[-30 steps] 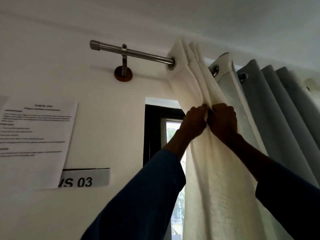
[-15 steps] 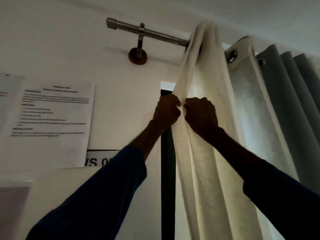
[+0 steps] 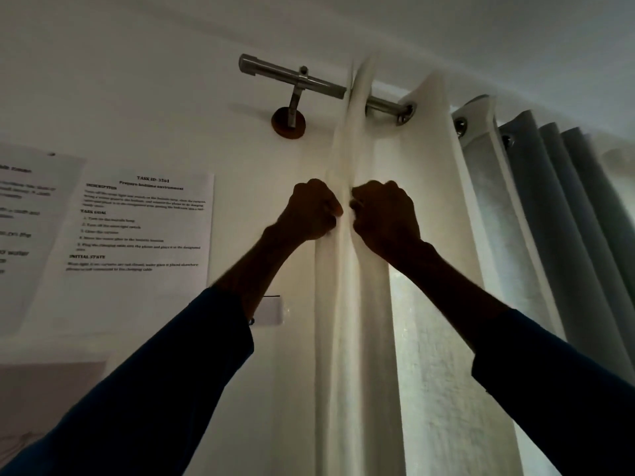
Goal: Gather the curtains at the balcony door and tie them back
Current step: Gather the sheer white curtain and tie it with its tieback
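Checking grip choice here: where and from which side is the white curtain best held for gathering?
Probably the bunched vertical folds at the left edge of the white curtain, from the front, one hand per side. The pleats lie stacked there, where the left hand and right hand grip them.

Leading edge of the white curtain (image 3: 357, 338) now sits near the bracket (image 3: 289, 120), further left along the rod (image 3: 292, 77) than a second ago. It covers the dark door frame and daylight strip seen earlier. Left hand (image 3: 311, 211) and right hand (image 3: 385, 214), gripping the fold, shift left with it.
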Tool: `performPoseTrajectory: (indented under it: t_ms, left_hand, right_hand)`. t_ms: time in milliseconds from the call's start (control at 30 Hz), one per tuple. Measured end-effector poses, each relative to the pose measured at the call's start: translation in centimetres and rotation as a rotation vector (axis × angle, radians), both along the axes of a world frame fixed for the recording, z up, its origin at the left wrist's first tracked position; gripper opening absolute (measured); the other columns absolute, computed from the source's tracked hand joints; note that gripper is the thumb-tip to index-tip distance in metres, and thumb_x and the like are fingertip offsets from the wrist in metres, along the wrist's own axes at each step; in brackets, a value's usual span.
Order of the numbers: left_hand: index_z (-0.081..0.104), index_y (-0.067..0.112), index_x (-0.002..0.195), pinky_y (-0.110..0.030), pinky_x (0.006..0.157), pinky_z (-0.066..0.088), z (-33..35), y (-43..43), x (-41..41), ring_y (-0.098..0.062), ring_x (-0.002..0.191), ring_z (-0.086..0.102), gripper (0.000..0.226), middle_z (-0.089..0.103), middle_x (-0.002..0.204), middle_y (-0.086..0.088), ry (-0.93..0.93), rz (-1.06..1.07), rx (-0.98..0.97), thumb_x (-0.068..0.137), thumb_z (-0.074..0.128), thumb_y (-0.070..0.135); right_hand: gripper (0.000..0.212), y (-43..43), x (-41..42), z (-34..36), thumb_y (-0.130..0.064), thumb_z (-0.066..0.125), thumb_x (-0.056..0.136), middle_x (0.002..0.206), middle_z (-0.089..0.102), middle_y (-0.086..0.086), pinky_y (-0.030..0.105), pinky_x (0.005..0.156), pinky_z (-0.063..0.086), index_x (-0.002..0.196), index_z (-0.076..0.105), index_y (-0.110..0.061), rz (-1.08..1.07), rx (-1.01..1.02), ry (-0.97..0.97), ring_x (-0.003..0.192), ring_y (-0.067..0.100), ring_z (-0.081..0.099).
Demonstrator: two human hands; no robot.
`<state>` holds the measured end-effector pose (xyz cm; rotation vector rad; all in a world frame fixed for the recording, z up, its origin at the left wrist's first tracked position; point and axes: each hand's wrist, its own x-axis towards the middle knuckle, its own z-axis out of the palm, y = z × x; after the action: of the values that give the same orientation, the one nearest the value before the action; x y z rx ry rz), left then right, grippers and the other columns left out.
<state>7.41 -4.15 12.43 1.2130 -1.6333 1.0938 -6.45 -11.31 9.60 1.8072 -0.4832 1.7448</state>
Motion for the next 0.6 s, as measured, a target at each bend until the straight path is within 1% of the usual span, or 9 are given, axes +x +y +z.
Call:
performPoseTrajectory:
  t_ms: [67, 133, 200, 267, 367, 433, 467, 533, 600]
  left_hand:
    - [0.076, -0.003, 0.092, -0.032, 0.088, 0.054, -0.6, 0.1, -0.6, -0.03, 0.096, 0.068, 0.013, 0.069, 0.106, -0.019, -0.014, -0.005, 0.026, 0.08, 0.07, -0.006]
    - [0.076, 0.002, 0.094, -0.025, 0.091, 0.051, -1.3, -0.2, -1.1, -0.023, 0.103, 0.066, 0.016, 0.069, 0.109, -0.013, 0.003, -0.001, 0.045, 0.08, 0.071, -0.002]
    - [0.075, 0.006, 0.099, -0.019, 0.094, 0.048, -2.3, -0.5, -1.6, -0.019, 0.108, 0.063, 0.02, 0.068, 0.113, -0.009, 0.027, -0.041, 0.023, 0.08, 0.071, 0.001]
    - [0.073, 0.007, 0.106, -0.012, 0.093, 0.041, -3.4, -0.7, -2.3, -0.018, 0.112, 0.061, 0.024, 0.067, 0.117, -0.008, 0.027, -0.078, -0.041, 0.082, 0.07, 0.004]
    - [0.072, 0.007, 0.111, -0.014, 0.096, 0.039, -4.5, -1.2, -3.2, -0.02, 0.114, 0.06, 0.026, 0.067, 0.12, -0.01, 0.011, -0.079, -0.024, 0.085, 0.071, 0.009]
    - [0.073, 0.006, 0.11, -0.021, 0.098, 0.044, -4.9, -1.6, -3.8, -0.022, 0.11, 0.063, 0.025, 0.069, 0.117, -0.011, -0.002, -0.057, 0.03, 0.086, 0.071, 0.01]
    - [0.074, 0.005, 0.109, -0.023, 0.096, 0.047, -5.1, -1.7, -4.0, -0.023, 0.106, 0.065, 0.024, 0.071, 0.113, -0.011, 0.008, -0.048, 0.044, 0.086, 0.071, 0.01]
    - [0.074, 0.003, 0.108, -0.023, 0.089, 0.049, -5.4, -1.7, -4.1, -0.025, 0.101, 0.068, 0.023, 0.072, 0.11, -0.013, 0.055, -0.055, 0.037, 0.086, 0.07, 0.009]
    - [0.074, 0.003, 0.108, -0.019, 0.085, 0.046, -5.5, -1.5, -3.8, -0.023, 0.101, 0.067, 0.023, 0.071, 0.111, -0.013, 0.118, -0.082, 0.025, 0.086, 0.069, 0.008]
  right_hand:
    - [0.027, -1.1, -1.2, -1.4, -0.012, 0.054, 0.098, 0.111, 0.07, 0.014, 0.037, 0.079, 0.044, 0.122, 0.067, -0.009, -0.013, 0.005, -0.012, 0.1, 0.035, 0.064]
    - [0.026, -1.9, -2.1, -2.5, -0.009, 0.053, 0.098, 0.103, 0.073, 0.012, 0.038, 0.079, 0.052, 0.119, 0.069, -0.011, -0.055, 0.026, -0.033, 0.092, 0.033, 0.067]
    - [0.026, -2.3, -2.8, -3.4, -0.006, 0.053, 0.096, 0.095, 0.074, 0.011, 0.041, 0.075, 0.056, 0.113, 0.072, -0.011, -0.101, 0.044, -0.052, 0.083, 0.033, 0.068]
    - [0.024, -2.4, -3.2, -4.3, -0.003, 0.055, 0.094, 0.085, 0.074, 0.011, 0.039, 0.068, 0.057, 0.109, 0.073, -0.01, -0.103, 0.032, -0.06, 0.074, 0.031, 0.069]
    - [0.016, -1.9, -2.8, -5.3, -0.005, 0.058, 0.094, 0.073, 0.072, 0.008, 0.035, 0.062, 0.057, 0.094, 0.073, -0.008, -0.048, 0.015, -0.064, 0.062, 0.025, 0.068]
    - [0.013, -1.7, -2.2, -5.7, -0.01, 0.061, 0.095, 0.078, 0.073, 0.008, 0.038, 0.066, 0.059, 0.094, 0.074, -0.008, -0.018, 0.019, -0.054, 0.067, 0.026, 0.069]
    - [0.013, -1.5, -1.9, -5.9, -0.013, 0.063, 0.094, 0.082, 0.073, 0.009, 0.037, 0.068, 0.059, 0.096, 0.075, -0.007, -0.01, 0.015, -0.053, 0.07, 0.027, 0.07]
    - [0.012, -1.3, -1.5, -6.4, -0.013, 0.068, 0.092, 0.084, 0.072, 0.011, 0.033, 0.066, 0.056, 0.095, 0.076, -0.005, 0.012, -0.02, -0.066, 0.071, 0.03, 0.07]
    - [0.012, -1.2, -1.4, -6.9, -0.011, 0.07, 0.091, 0.091, 0.07, 0.013, 0.029, 0.061, 0.05, 0.1, 0.076, -0.005, -0.008, -0.048, -0.078, 0.072, 0.029, 0.069]
